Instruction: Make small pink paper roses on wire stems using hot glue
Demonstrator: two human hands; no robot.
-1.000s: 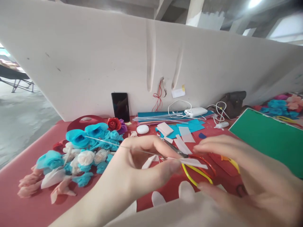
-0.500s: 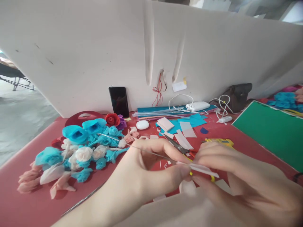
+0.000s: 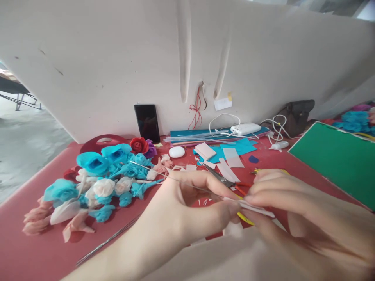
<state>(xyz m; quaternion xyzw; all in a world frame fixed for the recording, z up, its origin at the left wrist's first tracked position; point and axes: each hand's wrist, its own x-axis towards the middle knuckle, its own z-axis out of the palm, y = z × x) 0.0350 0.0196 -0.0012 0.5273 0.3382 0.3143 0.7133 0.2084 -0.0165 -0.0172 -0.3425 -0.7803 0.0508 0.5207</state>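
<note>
Between thumb and forefinger, my left hand (image 3: pixel 190 207) pinches a thin wire (image 3: pixel 149 168) that slants up to the left across the hand. At the wire's lower end is a narrow strip of pale pink paper (image 3: pixel 260 208). My right hand (image 3: pixel 299 210) has its fingers closed on that strip, close beside the left fingertips. Scissors (image 3: pixel 219 176) with orange-red handles lie behind the hands, their handles partly hidden. Something yellow (image 3: pixel 245 219) shows just below the fingers. Pale pink paper pieces (image 3: pixel 227 170) lie on the red table (image 3: pixel 140 249).
Several paper flowers (image 3: pixel 104 187) in blue, white and pink lie at the left. A phone (image 3: pixel 147 123) leans on the white wall. Several loose wires (image 3: pixel 108 239) rest by my left forearm. A green board (image 3: pixel 336 160) lies at the right, a white power bank (image 3: pixel 245 129) at the back.
Both hands have shifted slightly right with the wire and paper strip, still pinched together. The view has tilted a little. Objects on the table lie as before.
</note>
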